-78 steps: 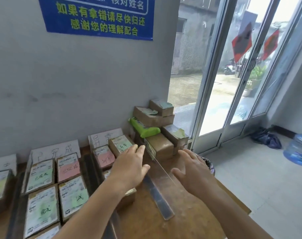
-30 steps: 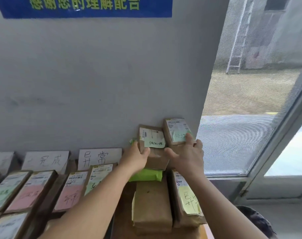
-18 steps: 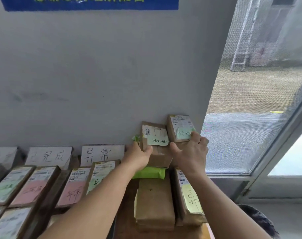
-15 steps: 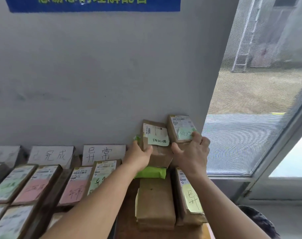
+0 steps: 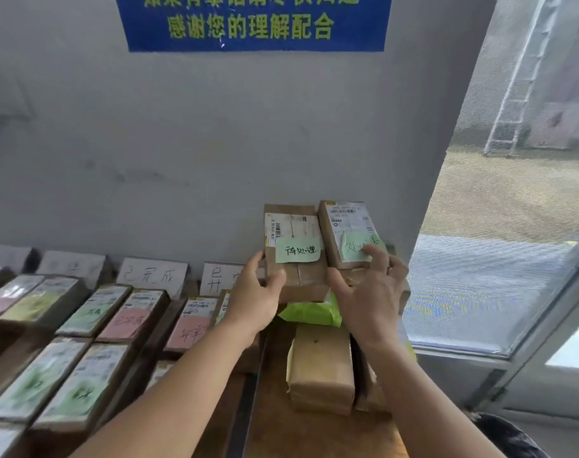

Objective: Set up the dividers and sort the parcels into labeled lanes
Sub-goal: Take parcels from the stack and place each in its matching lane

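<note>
Two brown parcels top a stack by the wall at the table's right end. My left hand (image 5: pixel 255 294) grips the left parcel (image 5: pixel 294 236), which bears a green handwritten note. My right hand (image 5: pixel 370 292) holds the right parcel (image 5: pixel 346 223), fingertips lying on its green note. Under them lie a bright green soft packet (image 5: pixel 313 312) and a plain brown parcel (image 5: pixel 321 365). Leftwards, lanes of labelled parcels (image 5: pixel 123 312) sit behind white lane cards (image 5: pixel 152 276). A dark divider strip (image 5: pixel 247 411) lies on the wooden table.
The grey wall with a blue sign (image 5: pixel 255 21) stands directly behind the stack. A glass door and window frame (image 5: pixel 529 342) close off the right. A dark bin (image 5: pixel 509 438) sits below the table's right corner. Bare wooden tabletop (image 5: pixel 314 434) shows in front of the stack.
From above the divider strip, both hands reached to the stack and took hold of the two top parcels. In the last half second the parcels have risen slightly.
</note>
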